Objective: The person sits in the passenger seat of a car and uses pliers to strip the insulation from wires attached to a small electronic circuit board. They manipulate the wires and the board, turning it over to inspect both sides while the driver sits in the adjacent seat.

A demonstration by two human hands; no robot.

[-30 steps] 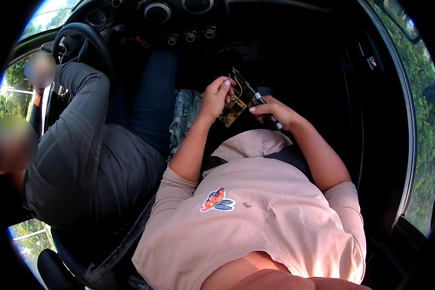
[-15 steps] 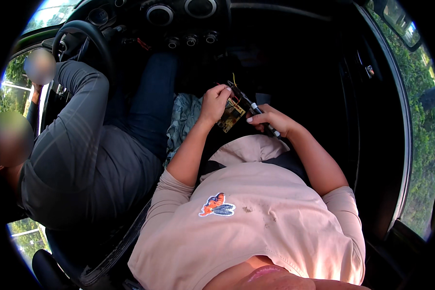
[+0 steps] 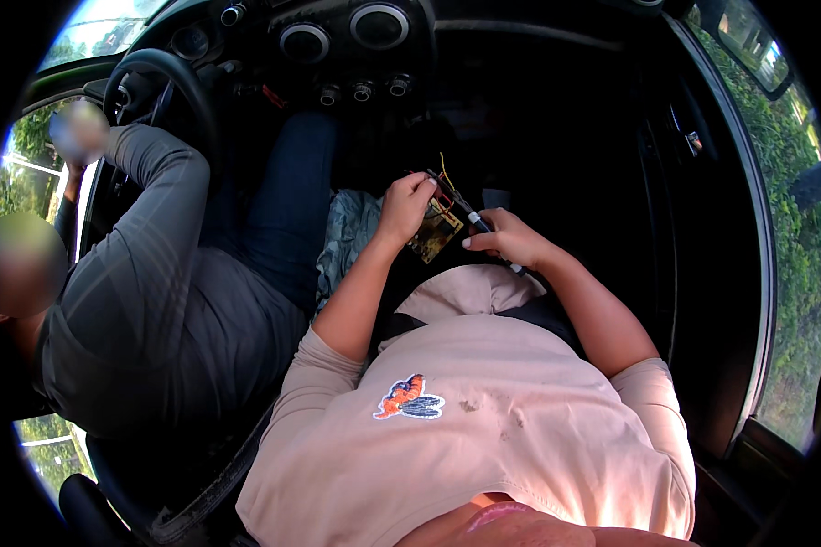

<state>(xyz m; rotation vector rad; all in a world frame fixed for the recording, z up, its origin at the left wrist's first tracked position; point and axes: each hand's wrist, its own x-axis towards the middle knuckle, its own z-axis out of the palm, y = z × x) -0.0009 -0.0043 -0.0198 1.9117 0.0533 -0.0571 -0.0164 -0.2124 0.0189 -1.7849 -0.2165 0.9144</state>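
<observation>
Apparent wire work at a yellowish-brown rectangular circuit board (image 3: 436,239), between the hands. Left hand (image 3: 405,211): fingertips pinched by thin yellow wire (image 3: 444,167), exact hold unclear. Right hand (image 3: 513,239) grips slim black-and-white rod-shaped tool (image 3: 474,218). Next move likely needs steady board.

Black-and-white pen-shaped tool (image 3: 479,223): smooth, plastic-looking, slight gloss. Yellowish rectangular circuit board (image 3: 436,237): rigid, uneven surface, some shine. Thin yellow wire (image 3: 444,166): plastic-looking sheath. Beige short-sleeved shirt (image 3: 556,410): matt cloth, smudged. Grey-green crumpled cloth (image 3: 349,228): matt, wrinkled. Round silver-rimmed dashboard vents (image 3: 379,26): metallic-finish rims; can't tell metal from plated plastic.
</observation>
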